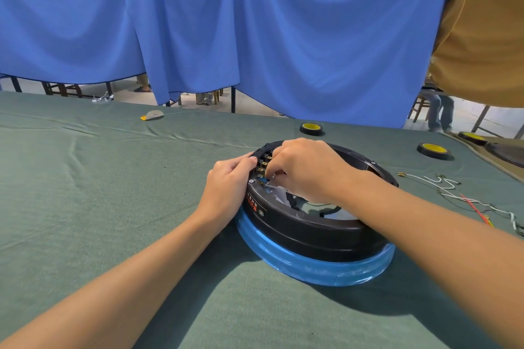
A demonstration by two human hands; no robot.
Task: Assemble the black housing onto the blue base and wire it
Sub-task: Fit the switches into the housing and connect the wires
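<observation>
On a green-clothed table (99, 178), a person wires a round appliance body. The left hand (229, 178) comes in from the left and curls its fingers over the left rim of the black housing (312, 229), gripping it just beside a row of brass terminals (263, 163). That row is the crux of the moment. It sits inside the housing's left far edge, runs along the rim from near to far, and lies between the two hands.

The right hand (309, 170) reaches across the open ring from the right, its fingertips bent down onto the near end of the row. Whether they pinch a connector there is hidden by the knuckles. The hands are close together, almost touching.

The housing already sits squarely on the blue base (312, 266), which shows as a ring all round its near side, so seating looks finished and wiring is the step in hand.

The loose wires (453, 193) lie well apart on the cloth to the right, on the right arm's side. That hand is the nearer one to fetch them, and it would have to carry each back leftward across the ring. Two tape rolls (311, 128) (433, 149) stand beyond.
</observation>
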